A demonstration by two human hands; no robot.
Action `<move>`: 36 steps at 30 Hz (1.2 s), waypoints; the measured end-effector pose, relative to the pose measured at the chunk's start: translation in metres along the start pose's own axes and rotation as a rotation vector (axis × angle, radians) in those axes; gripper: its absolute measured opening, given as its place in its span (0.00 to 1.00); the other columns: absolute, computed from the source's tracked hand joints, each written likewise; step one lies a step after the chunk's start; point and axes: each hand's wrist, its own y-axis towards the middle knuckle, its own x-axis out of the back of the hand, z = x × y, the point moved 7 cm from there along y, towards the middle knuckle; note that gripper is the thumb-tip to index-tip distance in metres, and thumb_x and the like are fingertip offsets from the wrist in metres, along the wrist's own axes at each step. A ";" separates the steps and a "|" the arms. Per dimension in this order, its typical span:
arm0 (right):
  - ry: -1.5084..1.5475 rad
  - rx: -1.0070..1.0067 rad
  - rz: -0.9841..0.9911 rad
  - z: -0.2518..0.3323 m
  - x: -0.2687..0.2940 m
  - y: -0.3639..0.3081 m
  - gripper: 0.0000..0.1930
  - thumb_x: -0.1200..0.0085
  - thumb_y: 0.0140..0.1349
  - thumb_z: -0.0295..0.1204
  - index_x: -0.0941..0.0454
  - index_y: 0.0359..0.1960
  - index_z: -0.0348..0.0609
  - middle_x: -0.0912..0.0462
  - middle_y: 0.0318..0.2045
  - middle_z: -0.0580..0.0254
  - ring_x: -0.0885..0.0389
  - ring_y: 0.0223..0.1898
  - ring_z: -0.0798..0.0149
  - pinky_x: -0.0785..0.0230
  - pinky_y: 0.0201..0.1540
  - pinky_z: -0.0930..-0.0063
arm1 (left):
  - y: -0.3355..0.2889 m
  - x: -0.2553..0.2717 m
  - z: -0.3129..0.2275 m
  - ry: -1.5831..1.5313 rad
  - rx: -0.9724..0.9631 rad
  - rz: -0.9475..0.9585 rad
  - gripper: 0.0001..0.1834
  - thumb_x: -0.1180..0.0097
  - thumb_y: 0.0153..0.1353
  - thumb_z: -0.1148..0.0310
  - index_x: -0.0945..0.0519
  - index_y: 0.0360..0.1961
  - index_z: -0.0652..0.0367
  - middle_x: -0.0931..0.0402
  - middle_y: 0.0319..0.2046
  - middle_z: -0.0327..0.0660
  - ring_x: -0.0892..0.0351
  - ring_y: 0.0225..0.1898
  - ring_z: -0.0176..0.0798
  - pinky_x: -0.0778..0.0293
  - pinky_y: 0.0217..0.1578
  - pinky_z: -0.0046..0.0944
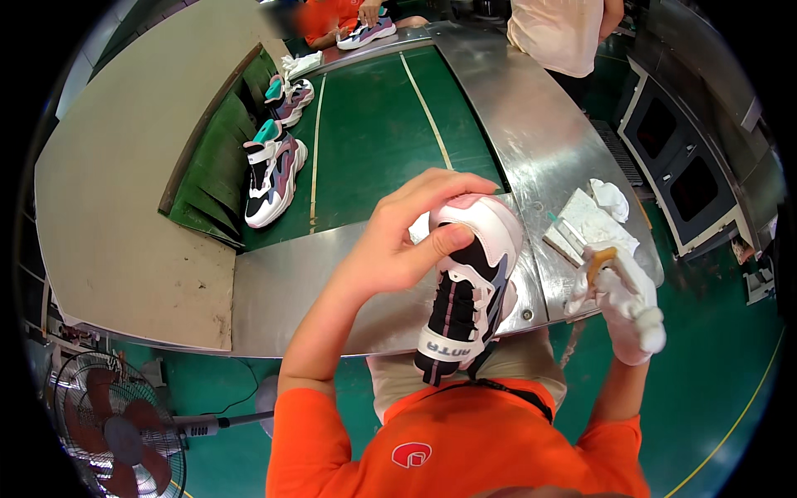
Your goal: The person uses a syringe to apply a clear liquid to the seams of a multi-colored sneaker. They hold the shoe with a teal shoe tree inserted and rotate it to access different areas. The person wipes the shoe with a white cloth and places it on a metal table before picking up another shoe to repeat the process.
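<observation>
A white, black and pink sneaker is gripped by my bare left hand, its toe pointing away from me and its strap end near my waist. My thumb lies on the upper and my fingers wrap around the toe. Over the right side of the metal table, my right hand wears a white glove with its fingers curled. A yellow-brown piece shows at those fingers; whether it is held or covers a finger, I cannot tell. Close by lie a white pad with thin sticks on it and a crumpled white cloth.
Two similar sneakers stand on the green conveyor belt, beside green flaps. Across the table, a person in orange handles another sneaker; a second person stands farther right. A floor fan is at lower left.
</observation>
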 end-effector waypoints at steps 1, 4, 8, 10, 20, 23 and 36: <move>0.105 0.047 0.063 0.012 -0.013 0.004 0.31 0.37 0.53 0.34 0.32 0.56 0.28 0.21 0.34 0.51 0.19 0.31 0.59 0.27 0.39 0.71 | 0.000 0.000 0.002 -0.009 0.021 -0.003 0.25 0.43 0.62 0.59 0.23 0.54 0.65 0.25 0.50 0.46 0.25 0.53 0.42 0.33 0.56 0.38; 0.364 0.130 0.242 0.040 -0.041 0.010 0.25 0.43 0.63 0.36 0.32 0.52 0.26 0.22 0.30 0.43 0.18 0.27 0.52 0.24 0.32 0.65 | 0.002 0.000 0.005 -0.013 0.054 0.011 0.25 0.43 0.63 0.58 0.24 0.55 0.66 0.25 0.51 0.45 0.26 0.53 0.41 0.34 0.57 0.38; 0.424 0.157 0.330 0.047 -0.052 0.018 0.22 0.45 0.65 0.31 0.33 0.53 0.25 0.23 0.28 0.38 0.19 0.24 0.46 0.24 0.27 0.61 | 0.004 0.000 0.007 -0.010 0.054 0.020 0.25 0.43 0.63 0.58 0.24 0.56 0.65 0.25 0.51 0.45 0.27 0.54 0.40 0.34 0.57 0.38; 0.510 0.156 0.367 0.049 -0.059 0.022 0.22 0.45 0.64 0.30 0.33 0.53 0.25 0.23 0.28 0.38 0.19 0.24 0.46 0.24 0.27 0.61 | 0.004 0.001 0.008 -0.026 0.071 0.019 0.26 0.43 0.63 0.58 0.24 0.56 0.65 0.26 0.51 0.45 0.27 0.54 0.40 0.34 0.57 0.38; 0.362 0.163 0.427 0.050 -0.065 0.029 0.22 0.45 0.64 0.30 0.33 0.53 0.24 0.25 0.27 0.40 0.19 0.24 0.47 0.23 0.26 0.63 | 0.004 0.002 0.008 -0.012 -0.009 0.019 0.25 0.44 0.63 0.60 0.24 0.57 0.65 0.24 0.51 0.45 0.25 0.53 0.40 0.32 0.56 0.38; 0.400 0.121 0.414 0.053 -0.067 0.035 0.24 0.45 0.64 0.32 0.34 0.53 0.23 0.25 0.27 0.42 0.20 0.24 0.48 0.23 0.25 0.64 | 0.004 0.002 0.010 -0.009 -0.010 0.013 0.24 0.44 0.63 0.60 0.24 0.57 0.64 0.24 0.51 0.45 0.25 0.53 0.40 0.32 0.55 0.38; 0.362 -0.010 0.416 0.045 -0.070 0.051 0.21 0.43 0.63 0.34 0.30 0.47 0.26 0.24 0.29 0.47 0.23 0.19 0.59 0.32 0.22 0.74 | -0.013 0.005 0.031 -0.281 0.116 -0.186 0.23 0.41 0.65 0.63 0.24 0.57 0.63 0.21 0.48 0.42 0.23 0.51 0.36 0.28 0.53 0.36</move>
